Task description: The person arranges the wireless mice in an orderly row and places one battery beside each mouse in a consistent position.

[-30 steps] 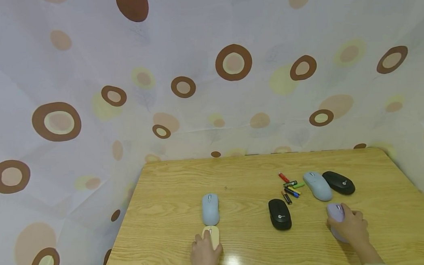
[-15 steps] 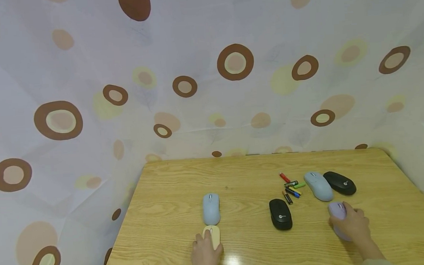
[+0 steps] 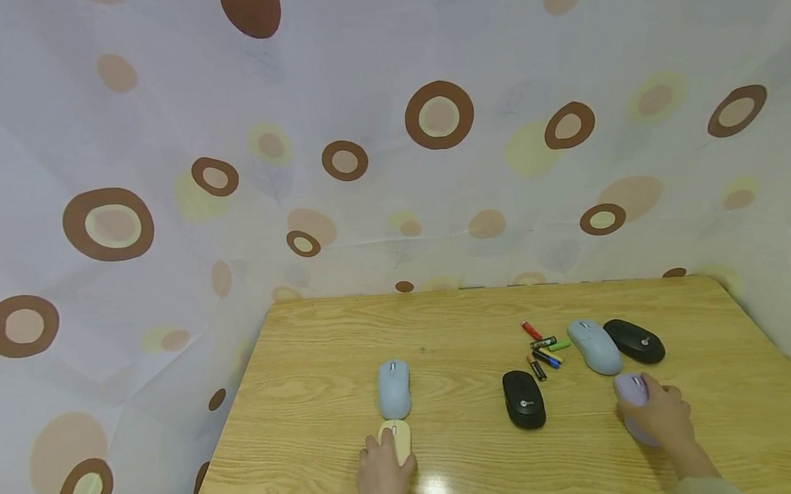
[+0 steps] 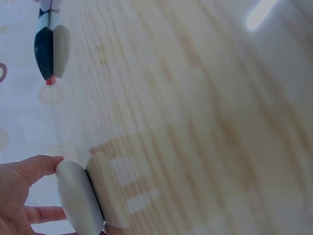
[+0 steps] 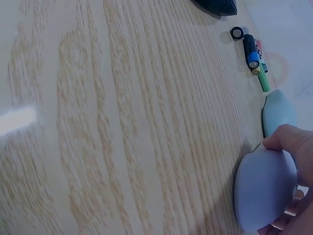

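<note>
My left hand (image 3: 382,474) holds a pale yellow computer mouse (image 3: 401,441) on the table, thumb on its right side and fingers over its left and top. Just beyond it lies a light blue mouse (image 3: 394,391). In the left wrist view the yellow mouse (image 4: 79,198) sits between thumb and fingers, flat on the wood. At the right my right hand (image 3: 664,416) grips a lavender mouse (image 3: 632,390) by its sides; part of it is hidden under the palm. The right wrist view shows the lavender mouse (image 5: 264,188) with the thumb at its near side.
Beyond the right hand lie a second light blue mouse (image 3: 595,348) and a black mouse (image 3: 635,342), side by side. Several batteries (image 3: 542,342) are scattered left of them. Another black mouse (image 3: 523,399) lies between the hands. A patterned cloth (image 3: 403,265) rises behind the wooden table (image 3: 306,343).
My right hand has slid the lavender mouse slightly away from me and to the right, nearer the second light blue mouse. The left hand keeps its hold on the yellow mouse.
</note>
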